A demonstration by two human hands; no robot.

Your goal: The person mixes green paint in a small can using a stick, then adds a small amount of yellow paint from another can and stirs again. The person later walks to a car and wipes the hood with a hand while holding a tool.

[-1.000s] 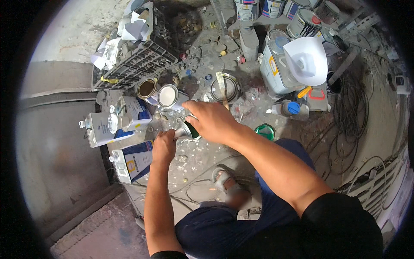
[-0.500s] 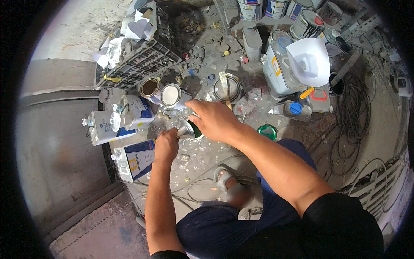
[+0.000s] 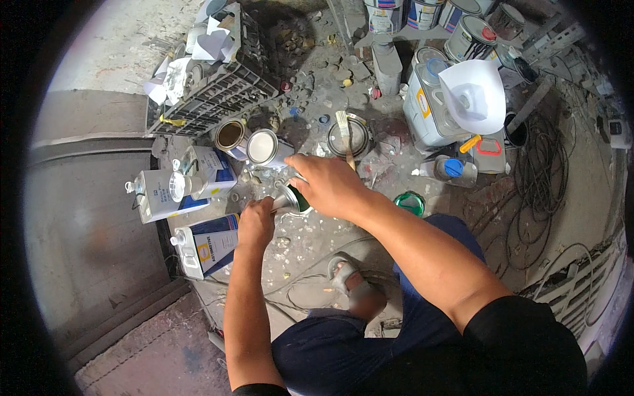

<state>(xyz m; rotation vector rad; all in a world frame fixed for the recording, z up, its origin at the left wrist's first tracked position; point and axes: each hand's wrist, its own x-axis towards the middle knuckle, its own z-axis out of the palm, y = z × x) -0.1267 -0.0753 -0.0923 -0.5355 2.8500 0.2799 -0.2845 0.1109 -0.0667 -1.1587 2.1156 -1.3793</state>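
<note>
My left hand (image 3: 255,223) is closed around a silvery metal cup-like piece (image 3: 284,200), tilted against an open paint can. Dark green paint (image 3: 300,199) shows inside this can (image 3: 304,212). From the right, my right hand (image 3: 330,187) reaches over the can, its fingers bent round the rim; the fingertips are partly hidden. Just beyond my hands stand an open can of white paint (image 3: 263,146) and a can with a brown inside (image 3: 230,134). A flat brush (image 3: 344,132) lies across another round can (image 3: 357,140). Nearer my knee is a green-smeared lid (image 3: 409,203).
Rectangular metal tins (image 3: 210,247) stand along the left. A dark plastic crate (image 3: 218,92) holds papers and cans. On the right are a large tin (image 3: 420,109), a white paper cone (image 3: 470,92), a blue-capped bottle (image 3: 451,169) and coiled cable (image 3: 538,178). Debris covers the floor.
Almost nothing differs. Both hands keep their places at the green paint can, with only a very slight shift of the view.
</note>
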